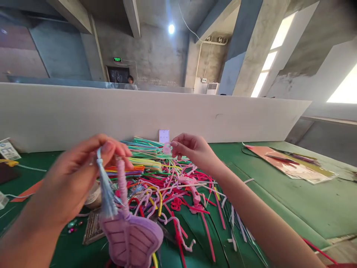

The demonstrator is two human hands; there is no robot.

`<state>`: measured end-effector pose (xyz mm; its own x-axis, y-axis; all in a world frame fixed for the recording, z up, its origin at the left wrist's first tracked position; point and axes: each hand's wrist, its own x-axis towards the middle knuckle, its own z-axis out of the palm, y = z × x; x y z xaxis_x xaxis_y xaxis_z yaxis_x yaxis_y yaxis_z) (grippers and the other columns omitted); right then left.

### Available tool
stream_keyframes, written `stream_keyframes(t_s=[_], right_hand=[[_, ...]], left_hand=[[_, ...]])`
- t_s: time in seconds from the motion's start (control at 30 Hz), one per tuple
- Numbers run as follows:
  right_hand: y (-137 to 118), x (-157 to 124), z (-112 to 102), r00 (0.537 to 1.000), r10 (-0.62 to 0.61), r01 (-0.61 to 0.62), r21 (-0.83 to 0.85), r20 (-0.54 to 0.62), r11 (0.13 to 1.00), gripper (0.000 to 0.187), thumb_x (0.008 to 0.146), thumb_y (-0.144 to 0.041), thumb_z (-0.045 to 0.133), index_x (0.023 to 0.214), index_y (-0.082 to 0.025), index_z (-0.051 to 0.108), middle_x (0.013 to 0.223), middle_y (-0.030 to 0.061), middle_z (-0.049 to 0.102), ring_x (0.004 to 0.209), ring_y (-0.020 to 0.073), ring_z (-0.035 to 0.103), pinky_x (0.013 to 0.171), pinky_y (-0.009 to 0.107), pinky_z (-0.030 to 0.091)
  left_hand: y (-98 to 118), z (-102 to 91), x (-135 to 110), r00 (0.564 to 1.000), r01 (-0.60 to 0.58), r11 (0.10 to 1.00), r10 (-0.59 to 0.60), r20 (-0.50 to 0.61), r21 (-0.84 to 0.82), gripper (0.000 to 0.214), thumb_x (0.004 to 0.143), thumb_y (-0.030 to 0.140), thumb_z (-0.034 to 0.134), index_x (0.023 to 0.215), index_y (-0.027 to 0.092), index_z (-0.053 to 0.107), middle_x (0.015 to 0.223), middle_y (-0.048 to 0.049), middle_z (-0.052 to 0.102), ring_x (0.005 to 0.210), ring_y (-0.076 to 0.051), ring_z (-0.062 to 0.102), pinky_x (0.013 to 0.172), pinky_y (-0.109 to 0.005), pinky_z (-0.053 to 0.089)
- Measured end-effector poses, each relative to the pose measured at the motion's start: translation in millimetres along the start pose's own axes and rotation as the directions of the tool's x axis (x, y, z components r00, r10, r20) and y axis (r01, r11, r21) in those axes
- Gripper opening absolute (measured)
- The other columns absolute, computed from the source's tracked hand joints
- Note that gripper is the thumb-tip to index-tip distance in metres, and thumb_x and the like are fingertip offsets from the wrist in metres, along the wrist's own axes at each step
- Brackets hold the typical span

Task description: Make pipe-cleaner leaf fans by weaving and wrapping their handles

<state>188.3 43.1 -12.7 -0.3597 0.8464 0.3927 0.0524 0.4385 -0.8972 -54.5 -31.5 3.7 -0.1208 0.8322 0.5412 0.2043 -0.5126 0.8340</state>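
Observation:
My left hand (80,175) is raised near the camera with its fingers pinched on a hanging craft piece: a purple butterfly (132,238) on a pink fuzzy stem with a pale blue tassel (106,193) beside it. My right hand (192,149) reaches further out and pinches a small pink piece (166,148) between thumb and fingers, above a heap of coloured pipe cleaners (170,186) on the green table (279,193).
A white partition wall (139,111) runs along the far edge, with a phone (164,136) leaning against it. Brownish paper sheets (290,163) lie at the right. Small gems (73,225) and a patterned card (93,227) lie at the left. A person sits far behind the partition.

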Motion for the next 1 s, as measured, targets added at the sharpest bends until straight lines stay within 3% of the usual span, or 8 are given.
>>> stream_keyframes(t_s=[0.03,0.1,0.23,0.37,0.57,0.7,0.83,1.0], right_hand=[[-5.8,-2.1,11.5,1.000,-0.004,0.005,0.039,-0.012,0.999,0.021,0.082,-0.039,0.067,0.083,-0.018,0.061,0.070,0.0006,0.067,0.065,0.0110,0.064,0.059,0.025,0.050],[-15.7,-7.6,34.0,0.997,-0.020,0.026,0.092,-0.072,0.995,0.019,0.082,-0.037,0.067,0.084,-0.019,0.060,0.071,0.0015,0.069,0.067,0.0125,0.066,0.060,0.026,0.052],[-28.7,-21.5,68.0,0.967,-0.083,0.104,0.080,-0.240,0.991,0.015,0.081,-0.033,0.069,0.082,-0.021,0.061,0.073,0.0024,0.070,0.068,0.0141,0.068,0.063,0.029,0.055],[-33.4,-29.7,81.6,0.956,-0.112,0.144,0.104,-0.272,0.984,0.015,0.083,-0.034,0.068,0.088,-0.021,0.063,0.077,0.0031,0.073,0.071,0.0156,0.070,0.065,0.031,0.058],[-33.8,-25.2,70.4,0.945,-0.174,0.186,0.019,-0.277,0.982,0.015,0.087,-0.035,0.061,0.086,-0.021,0.063,0.070,0.0014,0.069,0.062,0.0129,0.065,0.057,0.028,0.054],[-34.6,-23.3,50.3,0.927,-0.251,0.229,-0.109,-0.277,0.967,0.011,0.087,-0.032,0.061,0.085,-0.022,0.064,0.070,0.0001,0.066,0.063,0.0118,0.062,0.055,0.027,0.049],[-36.1,-26.5,35.6,0.938,-0.243,0.235,-0.059,-0.246,0.970,0.011,0.086,-0.032,0.062,0.086,-0.022,0.066,0.067,-0.0008,0.063,0.060,0.0108,0.059,0.052,0.026,0.047],[-41.0,-32.8,28.3,0.947,-0.221,0.220,-0.028,-0.232,0.975,0.013,0.085,-0.032,0.064,0.093,-0.022,0.066,0.068,-0.0014,0.062,0.061,0.0106,0.058,0.053,0.025,0.046]], left_hand=[[4.1,5.6,-1.4,0.991,0.073,0.994,-0.064,0.116,-0.080,0.032,0.077,0.051,0.070,0.070,0.020,0.065,0.066,-0.0029,0.063,0.054,-0.016,0.062,0.047,-0.026,0.052],[6.7,12.7,-5.4,0.972,0.185,0.962,-0.150,0.180,-0.199,0.029,0.080,0.049,0.068,0.075,0.022,0.062,0.061,0.0014,0.056,0.045,-0.012,0.054,0.040,-0.023,0.045],[3.2,17.2,-14.6,0.976,0.205,0.946,-0.178,0.127,-0.252,0.027,0.082,0.051,0.068,0.091,0.026,0.063,0.054,0.0071,0.044,0.042,-0.009,0.043,0.039,-0.021,0.040],[6.0,22.5,-19.2,0.972,0.231,0.965,-0.223,0.073,-0.126,0.039,0.074,0.048,0.075,0.103,0.025,0.065,0.054,0.0069,0.048,0.041,-0.009,0.039,0.034,-0.018,0.032],[5.5,26.1,-18.4,0.966,0.254,0.967,-0.253,0.055,-0.013,0.027,0.067,0.040,0.078,0.085,0.021,0.069,0.042,0.0084,0.037,0.039,-0.009,0.034,0.032,-0.017,0.026],[9.9,31.5,-21.7,0.954,0.295,0.955,-0.296,0.040,0.029,0.030,0.066,0.043,0.077,0.087,0.023,0.069,0.042,0.0084,0.038,0.037,-0.010,0.035,0.028,-0.017,0.031],[19.1,40.9,-26.4,0.964,0.266,0.964,-0.266,-0.005,0.013,0.028,0.072,0.049,0.071,0.078,0.022,0.070,0.048,0.0059,0.039,0.037,-0.009,0.034,0.026,-0.017,0.032],[17.3,38.8,-26.8,0.975,0.220,0.975,-0.220,-0.001,0.043,0.026,0.069,0.046,0.075,0.076,0.022,0.076,0.049,0.0035,0.046,0.037,-0.009,0.038,0.027,-0.019,0.032]])
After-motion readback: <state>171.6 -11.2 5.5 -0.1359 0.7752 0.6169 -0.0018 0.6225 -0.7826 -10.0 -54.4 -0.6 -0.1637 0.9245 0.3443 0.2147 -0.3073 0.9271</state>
